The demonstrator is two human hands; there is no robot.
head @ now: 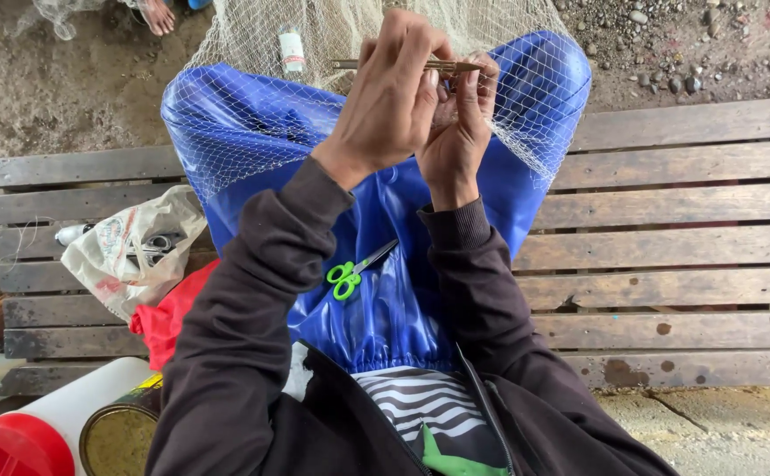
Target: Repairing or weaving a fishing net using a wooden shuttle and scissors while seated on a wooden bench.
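Bare hands raised, left hand [391,88], right hand [457,132], pinching netting needle [407,65]

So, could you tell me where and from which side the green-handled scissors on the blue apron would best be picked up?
Probably by the green handle loops. The scissors lie flat and closed on the blue apron, loops toward the person's left and blades pointing up and to the right. Coming from above on the left side, near the left sleeve, meets the loops first and stays clear of the tips.
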